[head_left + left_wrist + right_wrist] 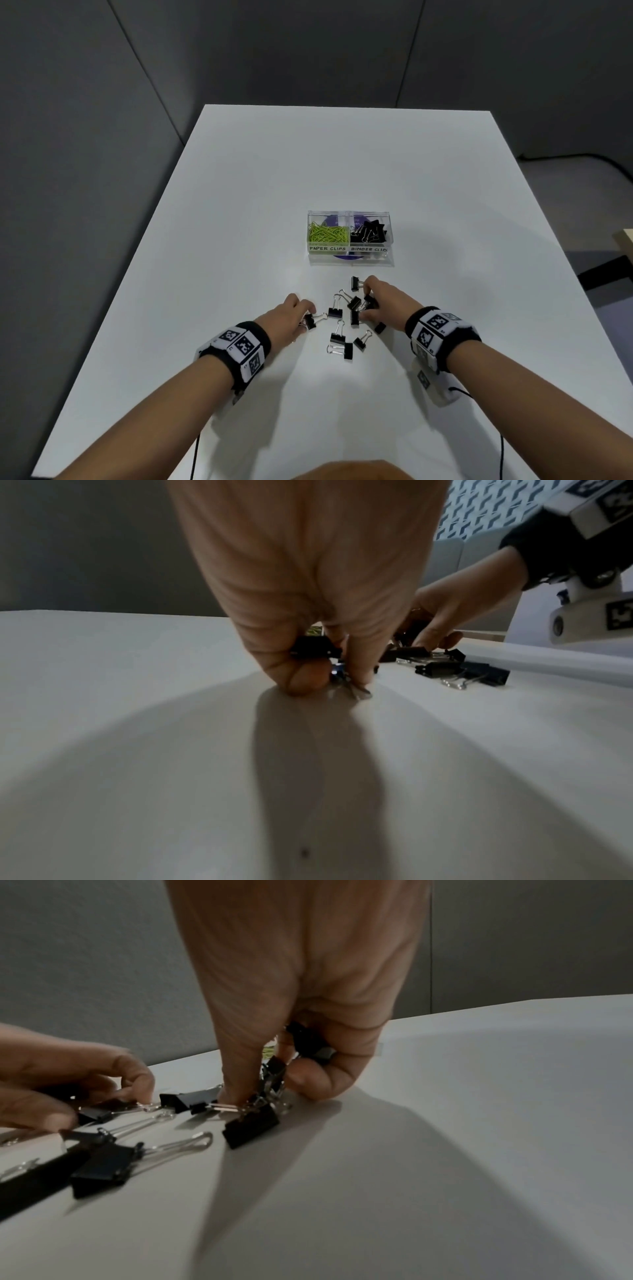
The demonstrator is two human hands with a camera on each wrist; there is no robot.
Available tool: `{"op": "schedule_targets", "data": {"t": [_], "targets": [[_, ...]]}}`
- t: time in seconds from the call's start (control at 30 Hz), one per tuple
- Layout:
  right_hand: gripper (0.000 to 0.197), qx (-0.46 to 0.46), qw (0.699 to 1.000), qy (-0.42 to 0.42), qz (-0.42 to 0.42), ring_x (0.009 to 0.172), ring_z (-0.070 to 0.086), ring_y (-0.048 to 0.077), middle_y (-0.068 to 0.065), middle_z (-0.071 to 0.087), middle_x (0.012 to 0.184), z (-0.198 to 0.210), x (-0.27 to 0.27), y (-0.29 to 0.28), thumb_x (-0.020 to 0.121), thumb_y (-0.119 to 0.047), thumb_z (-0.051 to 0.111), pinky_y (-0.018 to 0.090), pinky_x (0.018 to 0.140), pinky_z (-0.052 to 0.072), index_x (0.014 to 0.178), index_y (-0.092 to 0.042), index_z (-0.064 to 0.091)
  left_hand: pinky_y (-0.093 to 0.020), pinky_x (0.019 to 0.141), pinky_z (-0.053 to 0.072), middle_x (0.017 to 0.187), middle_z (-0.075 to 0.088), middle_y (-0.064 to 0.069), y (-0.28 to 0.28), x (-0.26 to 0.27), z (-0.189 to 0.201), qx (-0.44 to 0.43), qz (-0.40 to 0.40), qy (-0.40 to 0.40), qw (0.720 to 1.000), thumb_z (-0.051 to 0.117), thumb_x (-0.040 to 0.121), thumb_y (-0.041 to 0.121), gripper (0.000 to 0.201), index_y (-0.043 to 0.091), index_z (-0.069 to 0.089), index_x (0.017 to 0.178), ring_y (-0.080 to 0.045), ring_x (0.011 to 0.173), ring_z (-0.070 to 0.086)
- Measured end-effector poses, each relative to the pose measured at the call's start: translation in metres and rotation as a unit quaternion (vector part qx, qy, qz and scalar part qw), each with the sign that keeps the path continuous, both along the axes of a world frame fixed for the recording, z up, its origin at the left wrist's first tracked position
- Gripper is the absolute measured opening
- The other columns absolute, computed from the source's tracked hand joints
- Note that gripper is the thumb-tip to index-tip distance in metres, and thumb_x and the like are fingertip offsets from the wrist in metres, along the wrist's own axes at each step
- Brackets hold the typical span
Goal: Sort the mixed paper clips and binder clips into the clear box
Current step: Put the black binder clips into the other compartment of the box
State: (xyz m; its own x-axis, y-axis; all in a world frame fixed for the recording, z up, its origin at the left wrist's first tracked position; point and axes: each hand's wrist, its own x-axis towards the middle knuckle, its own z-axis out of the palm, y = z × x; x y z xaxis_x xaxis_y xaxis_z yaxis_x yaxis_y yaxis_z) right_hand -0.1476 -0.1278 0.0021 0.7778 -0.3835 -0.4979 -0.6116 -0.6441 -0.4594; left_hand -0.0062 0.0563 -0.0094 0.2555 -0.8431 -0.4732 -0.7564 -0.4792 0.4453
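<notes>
I am looking down at a white table (239, 205) with both of my bare hands lowered onto a loose scatter of black binder clips (342, 342). My left hand (291, 317) has its thumb and fingers curled around one black clip (310, 321), pinching its body against the tabletop; from the left wrist the thumb (301, 677) presses the surface with a clip tucked just above it. My right hand (383, 299) is curled as well: a clip is held inside the palm (308, 1042), while the forefinger (236, 1074) reaches down into a small tangle of clips directly beneath the fingertips. More clips lie between the two hands and on the wrist side of them, some with their wire handles splayed flat. Beyond my fingertips stands the clear box (349, 255), well apart from the pile, with two labelled compartments: green paper clips (327, 233) in the left one, black binder clips in the right one. No loose paper clips show on the table, so I judge only binder clips are left to move. To do this pickup well, I would grip each clip by its black body rather than its wire loops, since the loops seem to snag on their neighbours, lift straight up to shake free any that cling, and then carry each handful over the right compartment before letting go.
</notes>
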Motion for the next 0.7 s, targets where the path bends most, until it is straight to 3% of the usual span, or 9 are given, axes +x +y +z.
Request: {"op": "schedule_targets", "data": {"t": [0.13, 0.27, 0.37, 0.47, 0.57, 0.63, 0.7], "targets": [[0.028, -0.015, 1.000, 0.000, 0.003, 0.075, 0.048, 0.022, 0.007, 0.054, 0.088, -0.001, -0.002, -0.001, 0.086, -0.025, 0.062, 0.027, 0.059, 0.035, 0.092, -0.014, 0.037, -0.038, 0.086, 0.048, 0.122, 0.044, -0.013, -0.002, -0.001, -0.005, 0.007, 0.004, -0.033, 0.999, 0.042, 0.094, 0.008, 0.033, 0.010, 0.043, 0.127, -0.031, 0.097, 0.058], [0.020, -0.048, 0.999, 0.003, 0.022, 0.084, 0.052, 0.025, 0.011, 0.058, 0.104, -0.001, -0.004, 0.002, 0.092, -0.021, 0.051, 0.031, 0.072, 0.040, 0.107, -0.008, 0.045, -0.040, 0.084, 0.048, 0.120, 0.049, -0.012, -0.006, -0.007, -0.012, 0.009, 0.021, -0.092, 0.996, 0.034, 0.099, 0.011, 0.028, 0.012, 0.043, 0.126, -0.032, 0.098, 0.058], [0.020, -0.070, 0.997, 0.009, 0.041, 0.094, 0.056, 0.030, 0.013, 0.056, 0.111, -0.002, -0.004, 0.004, 0.093, -0.020, 0.048, 0.032, 0.076, 0.041, 0.108, -0.006, 0.049, -0.036, 0.086, 0.047, 0.121, 0.048, -0.010, -0.011, -0.005, -0.009, -0.002, 0.051, -0.063, 0.997, 0.035, 0.097, 0.007, 0.032, 0.015, 0.045, 0.126, -0.030, 0.101, 0.058], [0.020, -0.075, 0.996, 0.014, 0.038, 0.093, 0.055, 0.030, 0.013, 0.057, 0.109, 0.001, -0.006, 0.003, 0.092, -0.019, 0.049, 0.034, 0.076, 0.041, 0.107, -0.005, 0.048, -0.033, 0.086, 0.044, 0.115, 0.057, -0.012, -0.020, 0.000, 0.004, 0.002, 0.071, -0.051, 0.996, 0.038, 0.092, 0.005, 0.031, 0.013, 0.050, 0.120, -0.028, 0.101, 0.057], [0.015, -0.068, 0.998, 0.007, 0.012, 0.079, 0.049, 0.026, 0.011, 0.056, 0.096, 0.005, -0.010, -0.001, 0.091, -0.021, 0.051, 0.032, 0.068, 0.037, 0.094, -0.009, 0.043, -0.032, 0.074, 0.043, 0.100, 0.063, -0.012, -0.026, -0.003, 0.017, 0.009, 0.089, -0.057, 0.994, 0.041, 0.093, 0.018, 0.022, 0.009, 0.051, 0.111, -0.024, 0.083, 0.052], [0.011, -0.085, 0.996, 0.008, 0.004, 0.075, 0.046, 0.024, 0.008, 0.052, 0.086, 0.006, -0.012, -0.004, 0.092, -0.019, 0.046, 0.030, 0.065, 0.034, 0.087, -0.011, 0.039, -0.030, 0.068, 0.042, 0.092, 0.060, -0.008, -0.028, -0.010, 0.019, 0.030, 0.067, -0.043, 0.996, 0.047, 0.092, 0.032, 0.029, 0.010, 0.046, 0.111, -0.022, 0.081, 0.053], [0.008, -0.110, 0.994, 0.003, 0.005, 0.072, 0.045, 0.023, 0.007, 0.051, 0.084, 0.007, -0.014, -0.008, 0.094, -0.016, 0.040, 0.030, 0.063, 0.032, 0.086, -0.012, 0.039, -0.032, 0.072, 0.045, 0.098, 0.062, -0.009, -0.029, -0.018, 0.017, 0.057, 0.030, -0.044, 0.997, 0.057, 0.088, 0.038, 0.041, 0.011, 0.042, 0.115, -0.024, 0.084, 0.057]]}}
